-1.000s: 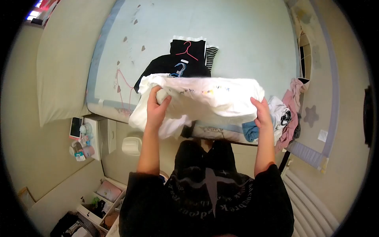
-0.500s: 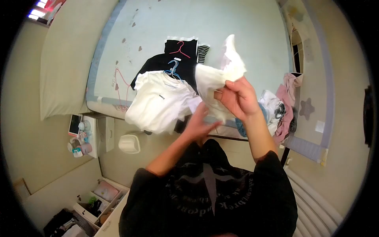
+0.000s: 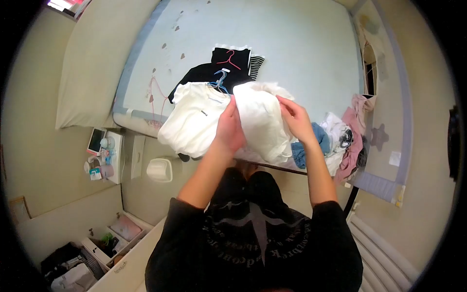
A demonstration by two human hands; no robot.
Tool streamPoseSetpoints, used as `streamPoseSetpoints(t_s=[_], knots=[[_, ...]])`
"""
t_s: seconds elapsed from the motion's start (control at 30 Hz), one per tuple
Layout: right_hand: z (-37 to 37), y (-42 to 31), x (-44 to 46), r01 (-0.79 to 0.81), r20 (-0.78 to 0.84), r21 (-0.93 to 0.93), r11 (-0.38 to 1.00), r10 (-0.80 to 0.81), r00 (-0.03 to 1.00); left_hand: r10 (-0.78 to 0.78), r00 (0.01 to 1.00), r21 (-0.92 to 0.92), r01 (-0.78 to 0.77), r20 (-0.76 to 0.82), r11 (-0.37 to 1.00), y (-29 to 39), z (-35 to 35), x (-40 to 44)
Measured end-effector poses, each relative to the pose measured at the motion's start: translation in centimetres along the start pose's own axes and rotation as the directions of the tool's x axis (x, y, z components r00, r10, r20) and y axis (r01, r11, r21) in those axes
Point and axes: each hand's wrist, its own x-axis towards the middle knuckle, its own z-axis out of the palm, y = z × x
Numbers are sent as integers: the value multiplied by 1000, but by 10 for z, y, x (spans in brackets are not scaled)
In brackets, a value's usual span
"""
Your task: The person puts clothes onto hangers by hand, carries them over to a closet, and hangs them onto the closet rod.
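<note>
A white garment (image 3: 262, 124) hangs loosely between my two hands at the front edge of the bed; its exact kind cannot be made out. My left hand (image 3: 230, 127) holds its left side, thumb up along the edge. On the opposite side, my right hand (image 3: 296, 119) grips the upper right edge, with part of the fingers hidden by the cloth. To the left lies a white T-shirt (image 3: 192, 121) with small dark lettering, beside blue hangers (image 3: 220, 82). A black garment (image 3: 199, 78) lies partly beneath it, with a pink hanger (image 3: 228, 59) on dark cloth farther back.
A heap of clothes with a pink garment (image 3: 348, 146) and blue denim (image 3: 318, 138) lies at the bed's right corner. Another pink hanger (image 3: 156, 97) rests on the mattress (image 3: 292, 44). A white bin (image 3: 159, 170) and an open drawer (image 3: 104, 246) are at left.
My left hand has come up to the white garment and taken its left side. The garment has been lowered and spread between both hands, and the view has shifted slightly.
</note>
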Motion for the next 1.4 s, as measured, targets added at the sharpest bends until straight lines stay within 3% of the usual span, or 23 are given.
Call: streamPoseSetpoints(t_s=[0.07, 0.17, 0.27, 0.3, 0.4, 0.47, 0.53, 0.6, 0.63, 0.73, 0.8, 0.87, 0.9, 0.93, 1.0, 1.03, 1.07, 1.1, 1.13, 1.2, 1.27, 1.3, 1.4], knots=[[9, -2, -22, 109, -90, 119, 987, -99, 991, 89, 996, -51, -88, 23, 995, 6, -4, -2], [36, -24, -51, 404, -83, -356, 843, -459, 885, 151, 988, -143, -145, 35, 979, 17, -14, -6], [71, 12, -49, 181, -51, -138, 974, -189, 981, 187, 982, -230, -175, 33, 957, 23, -26, -14], [79, 18, -46, 149, -16, -207, 967, -156, 988, 201, 979, -256, -186, 32, 949, 26, -27, -17], [99, 24, -34, 177, 82, 10, 984, -177, 981, 299, 954, -134, -296, 1, 946, 36, -32, -29], [114, 14, -35, 54, 82, 270, 961, -79, 994, 338, 940, 22, -338, -32, 941, 49, -40, -38], [127, -7, -31, -52, 93, 548, 835, 1, 996, 380, 922, 181, -362, -71, 914, 62, -49, -46], [142, -24, -21, -131, 113, 798, 588, 67, 991, 367, 923, 292, -323, -112, 901, 72, -64, -56], [145, -25, -15, -166, 151, 806, 568, 74, 986, 333, 934, 322, -278, -130, 905, 78, -72, -62], [160, -19, 11, -150, 286, 519, 841, -6, 958, 158, 979, 205, -129, -128, 970, 104, -102, -74], [179, -23, 21, 78, 430, 165, 983, -143, 891, 190, 977, 41, -187, -95, 981, 112, -134, -66], [207, -22, 35, 395, 582, -34, 918, -303, 754, 205, 964, 178, -175, -167, 968, 126, -162, -63], [221, -23, 43, 375, 660, -33, 926, -261, 704, 196, 965, 279, -142, -176, 950, 137, -172, -65], [233, -22, 51, 289, 646, -70, 955, -177, 742, 187, 965, 378, -106, -184, 920, 147, -183, -68], [254, -12, 75, 106, 602, -139, 985, -1, 799, 175, 944, 436, -37, -280, 899, 167, -208, -68], [268, 15, 91, 30, 440, -35, 999, -12, 898, 181, 935, 502, -4, -304, 865, 170, -234, -67], [278, 28, 110, -88, 322, -71, 994, 106, 941, 189, 926, 562, 30, -327, 827, 173, -261, -64], [290, 57, 134, -120, 193, -111, 987, 140, 971, 256, 925, 731, 33, -280, 681, 180, -287, -62], [305, 81, 155, -71, 56, -173, 982, 82, 995, 243, 921, 780, 95, -306, 619, 188, -314, -62], [330, 116, 192, -94, 6, -264, 960, 99, 995, 213, 908, 851, 226, -360, 474, 209, -363, -65], [347, 177, 221, -21, -45, -415, 909, 3, 999, 273, 878, 890, 291, -394, 351, 241, -397, -68], [353, 191, 234, -72, -23, -454, 888, 69, 997, 262, 854, 877, 367, -449, 310, 259, -415, -69], [375, 236, 263, -250, -231, -507, 825, 149, 961, 317, 798, 859, 473, -513, 198, 293, -502, -61]])
